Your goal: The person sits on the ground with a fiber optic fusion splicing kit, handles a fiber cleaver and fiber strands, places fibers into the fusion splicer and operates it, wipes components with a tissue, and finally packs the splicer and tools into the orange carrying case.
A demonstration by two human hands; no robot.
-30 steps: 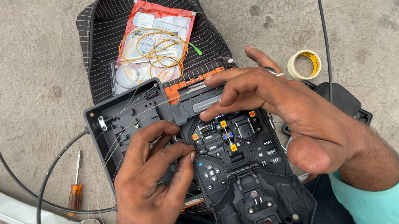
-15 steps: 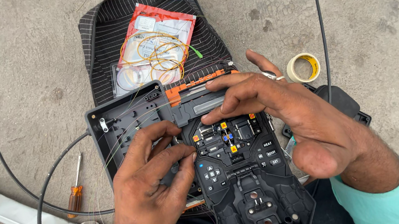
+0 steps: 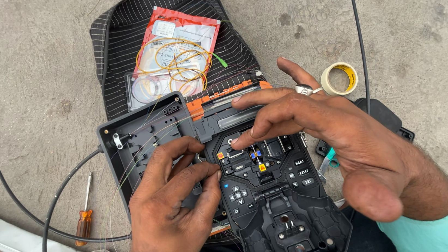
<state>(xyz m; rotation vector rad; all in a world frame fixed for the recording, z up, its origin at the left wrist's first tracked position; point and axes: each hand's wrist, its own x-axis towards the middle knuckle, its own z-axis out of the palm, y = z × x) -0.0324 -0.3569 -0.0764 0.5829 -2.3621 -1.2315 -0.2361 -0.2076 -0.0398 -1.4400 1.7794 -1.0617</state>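
2 bare hands work over a black machine (image 3: 275, 203) with buttons and small clamps, resting on the person's lap above a concrete floor (image 3: 22, 79). Left hand (image 3: 172, 213) curls at the machine's left edge, thumb and fingers pinched narrow; whether they hold a thin fibre cannot be told. Right hand (image 3: 323, 133) reaches across from the right, fingers spread, fingertips (image 3: 239, 140) touching the clamp area, holding nothing visible. Behind the machine sits a grey tray (image 3: 126, 135), then a striped cloth (image 3: 132, 30) bearing a packet of yellow cable (image 3: 176, 54). 1 tape roll (image 3: 339, 78) lies right, 1 orange screwdriver (image 3: 84, 221) left
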